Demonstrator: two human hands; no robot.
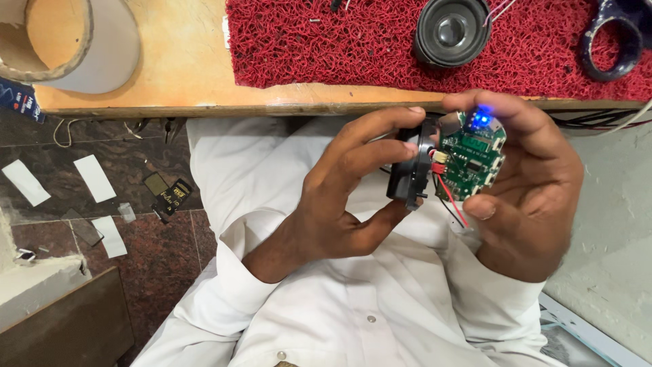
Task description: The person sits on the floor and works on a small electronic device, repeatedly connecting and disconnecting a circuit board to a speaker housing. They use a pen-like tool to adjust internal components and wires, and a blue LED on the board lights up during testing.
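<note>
My left hand point(346, 197) grips a black round plastic housing point(409, 173) by its edge, fingers on top and thumb below. My right hand point(530, 183) holds a green round circuit board point(472, 160) with a blue light point(481, 119) lit near its top. Red and black wires point(449, 194) run from the board towards the housing. Both hands are held over my lap in white clothing, just below the wooden table edge point(204, 107).
On the table lies a red looped mat point(326, 41) with a black speaker point(451, 30) and dark scissor handles point(614, 34). A roll of tape point(41, 71) sits at the left. Paper scraps point(95, 178) and small cards litter the dark stone floor.
</note>
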